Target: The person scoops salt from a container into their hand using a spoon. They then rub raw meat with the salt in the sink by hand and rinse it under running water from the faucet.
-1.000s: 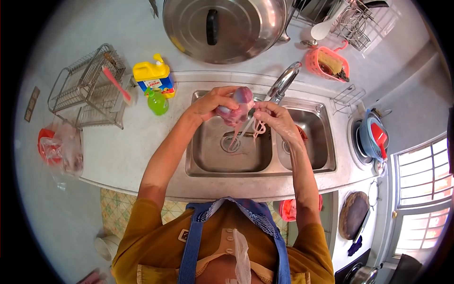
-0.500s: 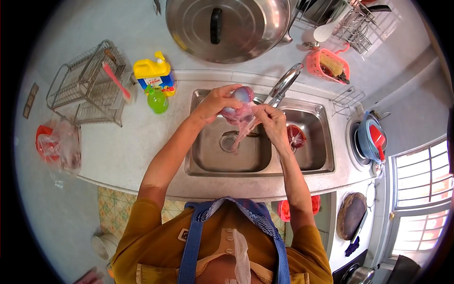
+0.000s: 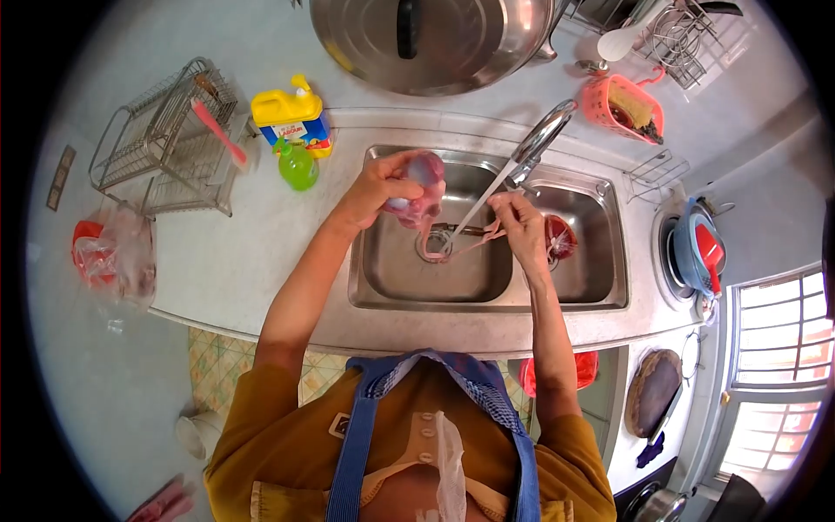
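A purplish-pink piece of raw meat [image 3: 424,187] is gripped in my left hand [image 3: 383,190] above the large left basin [image 3: 400,283]. From its underside hangs a thin pale strand [image 3: 468,250], whose other end reaches my right hand [image 3: 519,222]. The fingers of that hand are pinched round the strand near the divider between the basins. Between my hands, water runs from the chrome faucet [image 3: 548,130] towards the drain. A red item in clear plastic [image 3: 559,237] lies in the right basin, partly behind my right hand.
Behind the sink stands a large lidded steel pot [image 3: 461,52]. To the left are a yellow jug [image 3: 287,113], a green bottle [image 3: 297,167] and a wire rack [image 3: 165,148]. A pink basket [image 3: 600,103] hangs at the back right; a blue basin [image 3: 685,252] stands on the right.
My hands have moved apart, the left with the meat to the left, the right to the right. The strand between them is now stretched out, and the running water shows more clearly.
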The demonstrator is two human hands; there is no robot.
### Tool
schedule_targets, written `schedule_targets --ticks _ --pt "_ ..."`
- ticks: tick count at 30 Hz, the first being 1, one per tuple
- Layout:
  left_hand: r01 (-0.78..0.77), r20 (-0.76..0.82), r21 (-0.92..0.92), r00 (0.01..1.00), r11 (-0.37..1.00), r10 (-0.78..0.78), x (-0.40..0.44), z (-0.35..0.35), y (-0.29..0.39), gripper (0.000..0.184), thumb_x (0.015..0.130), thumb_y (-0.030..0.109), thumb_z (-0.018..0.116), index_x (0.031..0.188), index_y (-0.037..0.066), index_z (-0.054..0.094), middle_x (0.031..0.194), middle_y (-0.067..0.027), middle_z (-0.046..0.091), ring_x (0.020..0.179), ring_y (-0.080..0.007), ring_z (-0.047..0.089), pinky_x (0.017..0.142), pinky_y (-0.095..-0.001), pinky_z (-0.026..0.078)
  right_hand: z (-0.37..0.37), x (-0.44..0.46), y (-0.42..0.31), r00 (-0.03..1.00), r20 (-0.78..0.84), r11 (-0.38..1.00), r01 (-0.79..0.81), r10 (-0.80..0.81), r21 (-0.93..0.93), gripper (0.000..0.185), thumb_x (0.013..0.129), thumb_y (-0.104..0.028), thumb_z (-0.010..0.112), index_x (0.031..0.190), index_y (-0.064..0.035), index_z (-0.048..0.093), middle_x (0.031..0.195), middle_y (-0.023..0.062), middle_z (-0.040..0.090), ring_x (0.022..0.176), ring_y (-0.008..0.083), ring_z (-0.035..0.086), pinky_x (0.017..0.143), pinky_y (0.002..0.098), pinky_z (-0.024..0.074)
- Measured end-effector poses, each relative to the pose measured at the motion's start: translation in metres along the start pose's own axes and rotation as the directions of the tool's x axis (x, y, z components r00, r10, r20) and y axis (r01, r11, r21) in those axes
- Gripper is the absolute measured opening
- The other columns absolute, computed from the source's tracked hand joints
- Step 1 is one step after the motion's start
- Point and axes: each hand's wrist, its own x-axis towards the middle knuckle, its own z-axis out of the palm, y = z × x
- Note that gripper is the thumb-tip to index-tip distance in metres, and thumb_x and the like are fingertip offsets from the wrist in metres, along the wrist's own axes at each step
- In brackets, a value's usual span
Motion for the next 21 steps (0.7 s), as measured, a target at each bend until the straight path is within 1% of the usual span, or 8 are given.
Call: schedule_targets --ticks 2,5,9,12,13,15,19,21 --pt "-0.01 0.043 -0.041 0.999 0.999 0.012 -0.007 0.004 0.006 0.05 0.066 0.003 0.063 0.115 0.003 0.053 0.096 -0.0049 0.062 0.085 -0.0132 0.059 0.079 -0.0268 0.046 0.002 -0.001 0.017 0.998 0.058 0.995 0.045 -0.039 -0.091 0.012 0.084 -0.003 0.051 0.093 0.003 0.055 0.075 0.0077 0.061 0.063 0.0155 0.06 0.057 0.0268 0.0472" --pt "-0.038 0.061 -0.021 0.997 0.999 0.039 -0.007 -0.009 -0.008 0.05 0.066 0.003 0.063 0.115 0.003 0.053 0.099 -0.0046 0.061 0.089 -0.0129 0.058 0.082 -0.0279 0.045 0.006 -0.009 0.033 0.971 0.237 0.966 0.033 0.03 -0.257 0.028 0.08 -0.005 0.054 0.106 0.0007 0.047 0.085 0.0216 0.061 0.078 0.0341 0.062 0.067 0.0371 0.048" --pt "-0.071 0.107 -0.043 0.991 0.997 0.076 -0.009 -0.013 -0.002 0.05 0.066 0.006 0.064 0.114 0.001 0.053 0.1 -0.0045 0.06 0.09 -0.0124 0.057 0.082 -0.0276 0.045 0.002 -0.013 0.033 0.95 0.313 0.893 0.146 -0.007 -0.425 0.025 0.078 -0.004 0.052 0.102 -0.0001 0.049 0.082 0.0197 0.063 0.076 0.036 0.061 0.066 0.0414 0.0482" --pt "-0.08 0.097 -0.072 0.991 0.994 0.087 -0.011 -0.014 0.001 0.048 0.066 0.006 0.064 0.112 0.001 0.054 0.098 -0.0048 0.06 0.088 -0.0127 0.056 0.081 -0.0273 0.044 -0.006 -0.015 0.019 0.92 0.383 0.84 0.146 0.079 -0.523 0.022 0.082 -0.008 0.052 0.102 0.0002 0.047 0.083 0.0199 0.061 0.079 0.0369 0.059 0.067 0.0378 0.0461" --pt "-0.096 0.08 -0.079 0.992 0.992 0.102 -0.011 -0.014 0.0 0.046 0.066 0.006 0.063 0.111 0.001 0.054 0.096 -0.0051 0.06 0.087 -0.0134 0.057 0.081 -0.0277 0.045 -0.007 -0.018 0.009 0.93 0.366 0.794 0.21 0.018 -0.571 0.021 0.082 -0.005 0.05 0.102 0.0008 0.047 0.083 0.0195 0.061 0.079 0.0374 0.058 0.067 0.0372 0.0463" --pt "-0.108 0.061 -0.088 0.992 0.99 0.114 -0.01 -0.019 0.001 0.044 0.066 0.005 0.062 0.109 0.001 0.055 0.094 -0.0054 0.061 0.086 -0.0141 0.057 0.081 -0.028 0.045 -0.017 -0.019 -0.013 0.927 0.375 0.781 0.238 -0.006 -0.577 0.022 0.081 -0.001 0.049 0.103 0.0008 0.047 0.082 0.018 0.062 0.078 0.0354 0.059 0.067 0.0361 0.0467" --pt "0.009 0.207 -0.201 0.978 0.98 0.034 -0.01 -0.023 -0.004 0.04 0.066 0.002 0.061 0.106 0.002 0.056 0.088 -0.0075 0.061 0.083 -0.018 0.058 0.082 -0.0332 0.046 -0.036 -0.016 -0.077 0.913 0.387 0.814 0.322 -0.132 -0.484 0.026 0.08 0.005 0.048 0.106 -0.0001 0.048 0.08 0.013 0.063 0.075 0.0266 0.062 0.067 0.0324 0.0474" --pt "0.013 0.242 -0.243 0.969 0.97 0.048 -0.005 -0.019 -0.013 0.039 0.066 0.001 0.061 0.105 0.002 0.057 0.087 -0.0086 0.062 0.084 -0.02 0.059 0.083 -0.0356 0.046 -0.039 -0.013 -0.091 0.91 0.387 0.83 0.329 -0.15 -0.451 0.026 0.079 0.004 0.049 0.105 -0.0017 0.048 0.079 0.0135 0.062 0.077 0.0292 0.061 0.066 0.0352 0.047"
